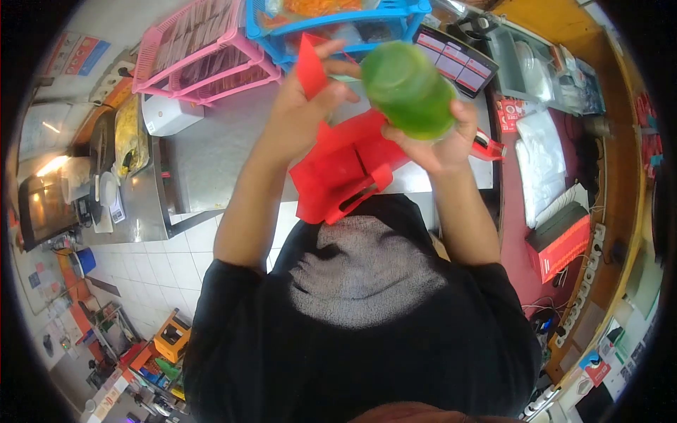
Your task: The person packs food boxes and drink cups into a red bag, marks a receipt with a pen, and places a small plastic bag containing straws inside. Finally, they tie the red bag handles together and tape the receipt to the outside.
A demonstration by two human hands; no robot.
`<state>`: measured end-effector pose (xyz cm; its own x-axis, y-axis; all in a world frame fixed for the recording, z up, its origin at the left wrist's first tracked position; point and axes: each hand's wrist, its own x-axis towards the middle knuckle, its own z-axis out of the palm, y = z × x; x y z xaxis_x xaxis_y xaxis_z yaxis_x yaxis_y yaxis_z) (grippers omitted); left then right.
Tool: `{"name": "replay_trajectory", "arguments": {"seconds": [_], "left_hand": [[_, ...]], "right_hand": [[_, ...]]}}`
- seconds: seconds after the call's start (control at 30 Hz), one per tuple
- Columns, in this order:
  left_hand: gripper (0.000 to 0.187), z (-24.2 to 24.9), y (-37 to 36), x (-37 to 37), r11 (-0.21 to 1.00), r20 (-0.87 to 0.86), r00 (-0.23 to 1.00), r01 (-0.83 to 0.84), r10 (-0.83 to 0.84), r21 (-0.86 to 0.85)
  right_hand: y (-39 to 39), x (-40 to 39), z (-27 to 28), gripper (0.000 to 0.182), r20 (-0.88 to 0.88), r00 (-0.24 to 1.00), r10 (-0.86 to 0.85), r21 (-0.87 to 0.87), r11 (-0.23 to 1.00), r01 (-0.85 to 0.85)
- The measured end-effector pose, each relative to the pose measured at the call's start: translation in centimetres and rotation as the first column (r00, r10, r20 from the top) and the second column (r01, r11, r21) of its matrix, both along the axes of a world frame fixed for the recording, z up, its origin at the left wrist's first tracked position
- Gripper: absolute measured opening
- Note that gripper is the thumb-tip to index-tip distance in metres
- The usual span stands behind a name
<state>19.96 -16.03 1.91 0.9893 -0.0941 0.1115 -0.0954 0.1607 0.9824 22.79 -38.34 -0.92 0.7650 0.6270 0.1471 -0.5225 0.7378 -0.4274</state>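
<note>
Green cup (pixel 409 88), 1, tipped, near end squeezed between right hand (pixel 441 144) thumb and fingers, beside 1 red bag (pixel 342 166), left hand (pixel 293 120) by 1 red flap (pixel 309 69), can't tell if gripping

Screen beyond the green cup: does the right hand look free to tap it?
Probably not freely: the right hand has its grip around the green cup, though the screen beyond looks largely unblocked.
</note>
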Motion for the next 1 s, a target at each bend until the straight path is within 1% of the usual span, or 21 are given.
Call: {"name": "replay_trajectory", "arguments": {"seconds": [0.07,0.1,0.13,0.17,0.2,0.23,0.27,0.33,0.37,0.47,0.53,0.57,0.67,0.77,0.83,0.87,0.9,0.97,1.0], "left_hand": [[0.048,-0.1,1.2,0.8,0.999,0.026,0.999,-0.026,0.025,0.023],[0.044,-0.3,1.8,1.5,0.998,0.036,0.998,-0.044,0.043,0.033],[0.039,-0.6,2.4,2.3,0.998,0.112,0.994,-0.004,-0.003,0.062],[0.034,-0.8,2.9,3.2,0.995,0.186,0.981,0.032,-0.049,0.094],[0.031,-0.7,3.3,3.5,0.989,0.257,0.961,0.066,-0.097,0.129],[0.027,0.4,2.2,3.6,0.981,0.338,0.931,0.081,-0.137,0.174],[0.026,0.8,1.7,3.5,0.979,0.252,0.95,0.154,-0.184,0.136],[0.037,1.8,0.8,3.1,0.956,0.08,0.953,0.291,-0.293,0.035],[0.032,3.2,0.4,2.7,0.94,-0.039,0.94,0.337,-0.339,-0.041],[0.029,1.4,0.6,3.4,0.922,0.099,0.924,0.377,-0.368,-0.087],[0.028,1.1,1.3,3.3,0.921,0.108,0.922,0.382,-0.373,-0.075],[0.027,1.0,1.5,3.2,0.92,0.109,0.92,0.386,-0.377,-0.071],[0.026,0.5,1.7,3.1,0.931,0.169,0.93,0.348,-0.328,-0.109],[0.024,0.1,2.1,3.1,0.931,0.172,0.928,0.351,-0.331,-0.101],[0.02,-0.8,1.6,2.5,0.99,0.268,0.957,0.129,-0.112,-0.047],[0.021,-1.5,2.2,2.4,0.998,0.275,0.96,0.059,-0.055,-0.005],[0.023,-2.1,2.7,2.4,0.999,0.28,0.96,-0.013,0.002,0.037],[0.03,-4.2,7.3,3.7,0.984,0.201,0.979,-0.05,0.015,0.17],[0.029,-5.9,7.8,4.0,0.97,0.17,0.976,-0.167,0.137,0.177]], "right_hand": [[-1.0,0.3,-0.1,0.066,0.158,0.987,-0.008,-0.298,0.953,0.056],[-0.6,0.2,0.1,0.057,0.143,0.988,-0.05,-0.318,0.944,0.094],[-0.5,0.2,0.4,0.058,0.385,0.922,0.034,-0.5,0.848,0.177],[-0.6,0.3,0.8,0.059,0.579,0.797,0.173,-0.626,0.72,0.299],[-0.5,0.4,1.2,0.06,0.7,0.625,0.345,-0.683,0.578,0.446],[0.4,0.6,1.5,0.06,0.783,0.352,0.512,-0.599,0.468,0.65],[1.3,0.2,1.3,0.059,0.718,0.266,0.643,-0.605,0.387,0.696],[2.9,-0.7,0.9,0.058,0.508,0.109,0.855,-0.565,0.235,0.791],[3.2,-0.7,-1.2,0.057,0.474,0.042,0.88,-0.485,0.221,0.846],[2.5,0.0,-5.7,0.057,0.33,0.023,0.944,-0.523,0.163,0.837],[1.9,0.2,-6.8,0.058,0.298,-0.001,0.954,-0.539,0.17,0.825],[1.7,0.2,-7.2,0.058,0.282,-0.011,0.959,-0.55,0.171,0.818],[1.7,0.5,-6.7,0.06,0.322,0.028,0.946,-0.608,0.184,0.772],[1.9,0.4,-6.0,0.062,0.277,0.065,0.959,-0.676,0.146,0.723],[1.6,0.2,-7.0,0.065,0.28,0.086,0.956,-0.677,0.133,0.724],[1.5,0.2,-7.4,0.066,0.283,0.096,0.954,-0.677,0.128,0.725],[1.4,0.2,-7.2,0.067,0.297,0.078,0.952,-0.661,0.146,0.736],[1.3,0.1,-6.5,0.069,0.325,0.048,0.945,-0.629,0.178,0.756],[1.2,-0.1,-6.1,0.07,0.315,0.048,0.948,-0.616,0.166,0.77]]}}
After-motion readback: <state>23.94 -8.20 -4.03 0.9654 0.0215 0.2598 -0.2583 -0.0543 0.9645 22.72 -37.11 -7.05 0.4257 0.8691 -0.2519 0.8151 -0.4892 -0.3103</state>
